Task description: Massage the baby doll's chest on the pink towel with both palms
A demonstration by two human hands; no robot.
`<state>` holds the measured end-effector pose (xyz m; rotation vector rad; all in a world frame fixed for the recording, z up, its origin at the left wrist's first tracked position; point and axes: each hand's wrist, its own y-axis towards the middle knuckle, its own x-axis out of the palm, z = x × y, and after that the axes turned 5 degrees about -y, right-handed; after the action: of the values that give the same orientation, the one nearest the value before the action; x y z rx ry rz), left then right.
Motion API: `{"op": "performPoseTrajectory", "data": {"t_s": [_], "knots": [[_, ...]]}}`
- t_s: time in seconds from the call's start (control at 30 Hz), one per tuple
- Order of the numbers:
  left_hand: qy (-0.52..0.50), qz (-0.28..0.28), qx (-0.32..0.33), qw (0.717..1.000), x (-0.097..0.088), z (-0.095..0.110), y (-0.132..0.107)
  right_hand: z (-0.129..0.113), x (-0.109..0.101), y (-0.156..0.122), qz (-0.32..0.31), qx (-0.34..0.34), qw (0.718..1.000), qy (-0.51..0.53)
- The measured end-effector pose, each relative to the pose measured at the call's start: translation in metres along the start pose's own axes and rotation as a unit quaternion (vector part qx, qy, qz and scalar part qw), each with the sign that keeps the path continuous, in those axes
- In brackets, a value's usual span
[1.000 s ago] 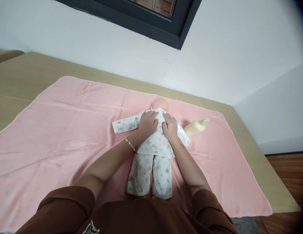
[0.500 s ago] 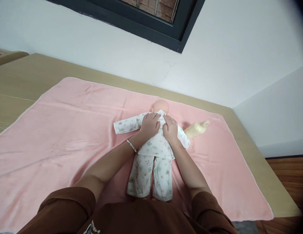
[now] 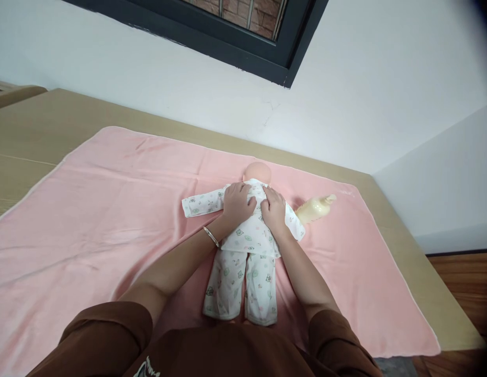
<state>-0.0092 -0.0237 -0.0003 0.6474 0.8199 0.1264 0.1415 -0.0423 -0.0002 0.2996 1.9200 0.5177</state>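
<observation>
A baby doll (image 3: 251, 235) in a white patterned top and matching trousers lies on a pink blanket (image 3: 110, 220), its head away from me and its face not showing. My left hand (image 3: 238, 203) rests flat on the left side of its upper back, fingers outstretched. On the right side of the upper back lies my right hand (image 3: 274, 209), also flat with the fingers extended. A gap of printed cloth shows between the two thumbs. Just past the doll's right sleeve, a pale yellow pump bottle (image 3: 316, 209) lies on its side.
The blanket covers much of a wooden table (image 3: 86, 112) set against a white wall (image 3: 345, 94). A dark window frame (image 3: 243, 52) is above. Wooden edging (image 3: 19, 94) shows at the far left, and brown flooring (image 3: 459, 283) at the right.
The fingers of my left hand have drawn slightly left, away from the collar, and the cloth there lies flatter. My right hand stays almost in place. The bottle has not moved.
</observation>
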Motion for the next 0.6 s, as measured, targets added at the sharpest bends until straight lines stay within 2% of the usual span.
{"op": "performPoseTrajectory", "data": {"t_s": [0.07, 0.17, 0.3, 0.43, 0.6], "knots": [[-0.019, -0.017, 0.035, 0.999, 0.001, -0.002, 0.002, 0.003, 0.001, 0.002, -0.018, -0.019, 1.000, 0.007], [-0.048, -0.021, 0.061, 0.997, 0.004, -0.006, 0.002, 0.005, 0.002, 0.002, 0.012, -0.037, 0.999, 0.028], [-0.042, -0.005, 0.041, 0.998, 0.004, -0.007, 0.001, 0.002, 0.003, -0.005, 0.073, -0.017, 0.996, 0.043], [-0.021, 0.013, 0.015, 1.000, 0.001, -0.004, -0.002, -0.002, 0.002, -0.010, 0.106, 0.017, 0.993, 0.048], [-0.026, 0.026, -0.030, 0.999, 0.000, -0.001, 0.000, -0.003, -0.001, -0.006, 0.074, 0.044, 0.995, 0.047]]}}
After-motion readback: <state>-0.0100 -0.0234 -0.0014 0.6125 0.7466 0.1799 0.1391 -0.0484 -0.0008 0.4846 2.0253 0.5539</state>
